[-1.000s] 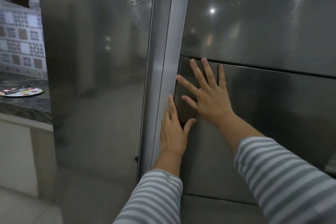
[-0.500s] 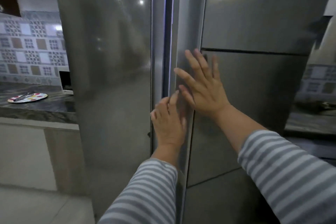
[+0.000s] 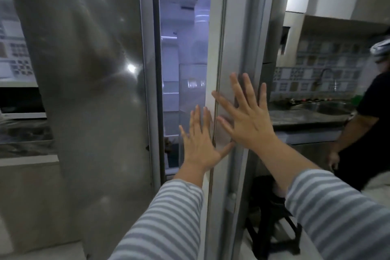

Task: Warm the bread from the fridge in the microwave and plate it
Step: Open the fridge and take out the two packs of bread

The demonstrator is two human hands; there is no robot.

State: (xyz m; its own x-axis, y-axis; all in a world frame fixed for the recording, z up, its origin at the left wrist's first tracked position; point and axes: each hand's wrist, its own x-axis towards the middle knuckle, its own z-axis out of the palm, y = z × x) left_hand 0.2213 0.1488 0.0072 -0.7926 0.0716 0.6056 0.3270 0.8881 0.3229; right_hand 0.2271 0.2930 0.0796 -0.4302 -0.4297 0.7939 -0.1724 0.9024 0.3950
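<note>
Steel-faced fridge door (image 3: 251, 27), right leaf, stands partly open, showing a lit gap (image 3: 183, 69) between it and the left door (image 3: 84, 91). Both hands bear on the open leaf's edge. Left hand (image 3: 199, 145) lies flat on the inner side of the edge, fingers (image 3: 197, 118) straight and slightly spread, gripping nothing. Right hand (image 3: 247, 120) lies flat on the outer steel face, fingers (image 3: 238, 88) wide apart, also gripping nothing. Judgement: with the edge between two flat palms, the person can swing the leaf without a handle, the left hand pushing outward from inside while the right steadies and guides.

Bread is not visible. Inside the gap only a white bottle (image 3: 201, 19) in the door rack and pale shelves (image 3: 168, 82) can be made out; the rest is hidden by the door. Bread's place in the fridge cannot be told.

Judgement: task is at its first step; the gap is too narrow to reach through, so the door must open further.

Another person (image 3: 363, 124) stands at right beside the counter (image 3: 306, 118) with a sink; a wide swing could meet them.
</note>
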